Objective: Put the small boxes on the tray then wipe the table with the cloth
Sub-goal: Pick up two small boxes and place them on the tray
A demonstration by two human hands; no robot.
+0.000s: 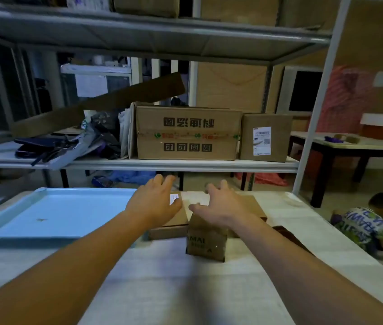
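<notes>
A light blue tray (pixel 52 212) lies on the left part of the white table (pixel 185 289), with nothing in it. To its right stand three small cardboard boxes: a flat one with a white label (pixel 174 227), a taller one with printed letters (pixel 205 242) nearest me, and a flat one (pixel 255 207) behind it on the right. My left hand (pixel 156 200) hovers over the labelled box, fingers spread. My right hand (pixel 218 205) is spread above the tall box and the right box. Neither hand grips anything. A dark brown cloth (pixel 290 236) peeks out beside my right forearm.
A metal shelf (pixel 185 164) with large cartons (pixel 187 133) and bags runs just behind the table, with another shelf overhead. A white upright post (pixel 312 118) stands at the right. A child (pixel 368 224) sits on the floor to the right, near a low dark table (pixel 350 146).
</notes>
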